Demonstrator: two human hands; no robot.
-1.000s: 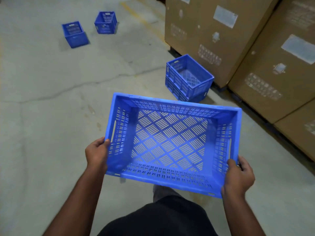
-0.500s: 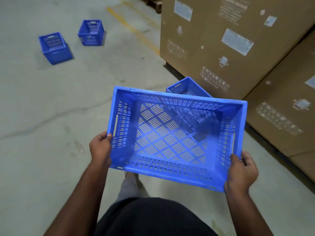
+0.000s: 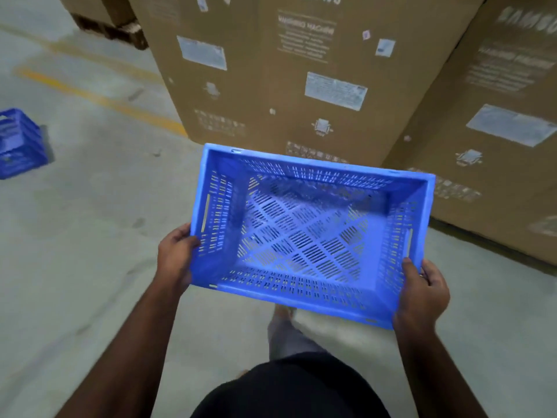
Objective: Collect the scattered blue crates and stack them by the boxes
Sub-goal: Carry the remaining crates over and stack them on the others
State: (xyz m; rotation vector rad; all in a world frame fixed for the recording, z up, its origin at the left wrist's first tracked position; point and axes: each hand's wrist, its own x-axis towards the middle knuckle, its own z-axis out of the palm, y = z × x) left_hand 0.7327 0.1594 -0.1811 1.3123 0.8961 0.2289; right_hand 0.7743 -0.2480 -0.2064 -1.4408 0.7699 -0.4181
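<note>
I carry an empty blue slotted crate [image 3: 304, 236] in front of me, open side up. My left hand [image 3: 176, 254] grips its left end wall and my right hand [image 3: 422, 294] grips its right near corner. The crate hangs right in front of the tall cardboard boxes [image 3: 301, 70]. The blue crate that stood on the floor by the boxes is hidden behind the one I carry. Another blue crate [image 3: 18, 143] sits on the floor at the far left edge.
A second large cardboard box [image 3: 497, 131] stands at the right. A yellow floor line [image 3: 99, 98] runs along the concrete toward the boxes. A wooden pallet [image 3: 111, 28] with more boxes is at the top left. My legs and a foot [image 3: 283, 315] show below the crate.
I have walked closer to the boxes and the view turned right. The floor crate by the boxes is now hidden behind the carried crate; only one far crate remains in view at left.
</note>
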